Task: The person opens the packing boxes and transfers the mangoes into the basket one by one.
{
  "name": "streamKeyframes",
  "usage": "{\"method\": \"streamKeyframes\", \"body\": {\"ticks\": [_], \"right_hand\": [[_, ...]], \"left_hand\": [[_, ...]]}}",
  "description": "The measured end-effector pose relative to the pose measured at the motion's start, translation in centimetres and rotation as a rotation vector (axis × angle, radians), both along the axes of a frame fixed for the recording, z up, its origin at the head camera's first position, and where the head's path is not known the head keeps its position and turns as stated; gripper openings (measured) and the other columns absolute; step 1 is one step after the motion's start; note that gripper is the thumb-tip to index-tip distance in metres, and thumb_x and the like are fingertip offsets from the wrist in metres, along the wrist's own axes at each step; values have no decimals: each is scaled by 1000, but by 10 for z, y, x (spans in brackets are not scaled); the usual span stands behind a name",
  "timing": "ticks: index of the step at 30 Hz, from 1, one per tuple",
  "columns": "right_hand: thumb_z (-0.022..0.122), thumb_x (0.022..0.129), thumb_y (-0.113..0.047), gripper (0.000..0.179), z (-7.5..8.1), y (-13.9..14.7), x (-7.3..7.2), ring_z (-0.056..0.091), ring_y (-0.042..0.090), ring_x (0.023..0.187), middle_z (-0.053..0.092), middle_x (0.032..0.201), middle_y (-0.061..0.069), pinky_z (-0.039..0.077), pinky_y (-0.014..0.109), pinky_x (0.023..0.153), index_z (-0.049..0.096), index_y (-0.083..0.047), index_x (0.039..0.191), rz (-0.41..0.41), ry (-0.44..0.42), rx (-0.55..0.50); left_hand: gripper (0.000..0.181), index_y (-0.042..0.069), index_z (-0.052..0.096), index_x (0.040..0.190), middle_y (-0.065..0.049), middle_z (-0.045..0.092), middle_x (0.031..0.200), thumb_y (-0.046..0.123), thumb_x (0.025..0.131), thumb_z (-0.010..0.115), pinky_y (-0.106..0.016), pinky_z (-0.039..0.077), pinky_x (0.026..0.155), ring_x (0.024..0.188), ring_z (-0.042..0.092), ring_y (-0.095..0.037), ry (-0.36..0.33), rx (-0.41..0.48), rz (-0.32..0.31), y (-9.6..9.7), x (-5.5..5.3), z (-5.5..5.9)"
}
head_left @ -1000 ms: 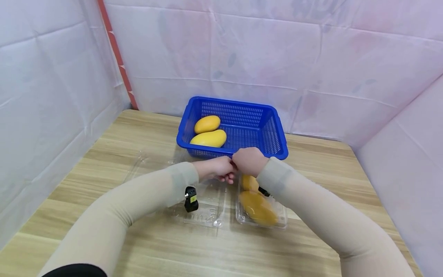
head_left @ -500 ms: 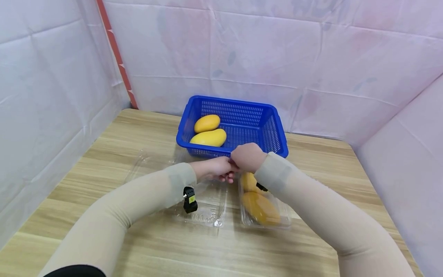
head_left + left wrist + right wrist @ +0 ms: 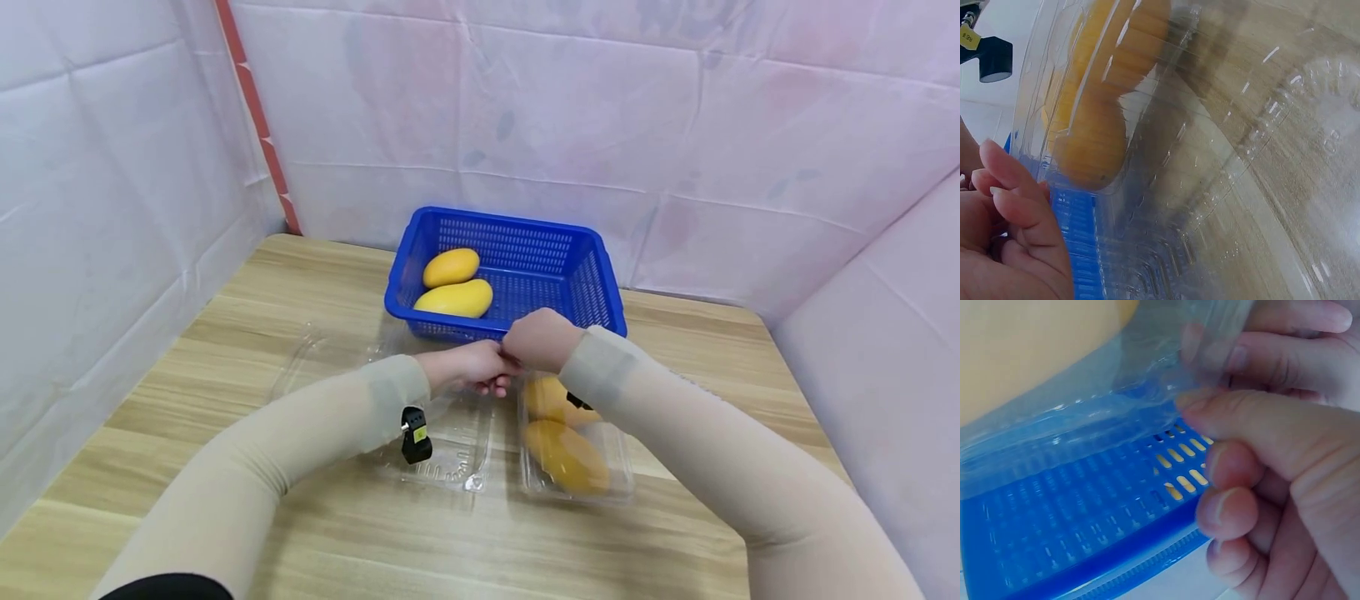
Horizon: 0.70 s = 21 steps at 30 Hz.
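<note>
A clear plastic clamshell container point(image 3: 615, 483) with mangoes point(image 3: 567, 458) inside stands in front of the blue basket. My right hand point(image 3: 542, 339) is at its far left corner. The right wrist view shows the right thumb and fingers point(image 3: 1241, 419) pinching the clear corner edge, the other fingers curled below. My left hand point(image 3: 478, 363) meets it at the same corner; in the left wrist view its curled fingers point(image 3: 1029, 212) grip close at the container's edge. A second clear container point(image 3: 450, 467) lies open on the left, partly under the left forearm.
The blue basket point(image 3: 510, 220) stands just beyond the hands against the back wall, with two yellow mangoes point(image 3: 453, 298) at its left side. Draped sheets point(image 3: 562, 108) close off the back and sides of the wooden table point(image 3: 360, 542).
The mango container has shifted slightly to the right and its mangoes have settled. My right hand has moved slightly away from me; the left hand has hardly moved.
</note>
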State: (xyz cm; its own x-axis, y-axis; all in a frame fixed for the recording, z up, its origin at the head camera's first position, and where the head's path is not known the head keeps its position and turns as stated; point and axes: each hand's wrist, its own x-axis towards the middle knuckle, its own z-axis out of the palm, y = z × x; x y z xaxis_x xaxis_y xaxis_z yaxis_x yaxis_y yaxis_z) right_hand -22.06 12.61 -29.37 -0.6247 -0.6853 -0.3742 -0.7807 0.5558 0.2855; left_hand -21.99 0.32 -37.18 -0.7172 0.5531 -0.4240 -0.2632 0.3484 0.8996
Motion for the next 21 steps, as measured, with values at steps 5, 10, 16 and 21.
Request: {"method": "streamKeyframes", "body": {"ticks": [5,10,16,21], "right_hand": [[60,87,-6,25,-3,3,-1,41,12,52,48,59,-5,36,24,52,52,-18,66,42,-9,-17],[61,87,-7,23,-5,6,-2,41,12,52,48,59,-6,38,24,52,53,-18,68,88,2,-45],[60,88,-7,21,-6,7,-1,41,13,53,48,60,-5,38,24,53,54,-17,70,96,-7,-58],[59,87,-5,23,-3,9,0,39,13,53,46,59,-5,36,25,53,52,-17,69,100,-21,-94]], "left_hand": [[12,7,54,85,0,45,55,14,94,54,-18,34,41,46,45,-9,4,25,10,-1,0,-2],[10,7,55,87,1,44,54,13,94,55,-18,33,40,46,44,-8,-1,27,23,-1,0,-2],[13,7,55,83,1,44,53,15,93,56,-19,31,39,45,44,-8,22,-36,13,1,0,1],[16,7,52,80,2,43,52,16,93,56,-19,30,39,44,46,-8,33,-84,2,4,0,5]]}}
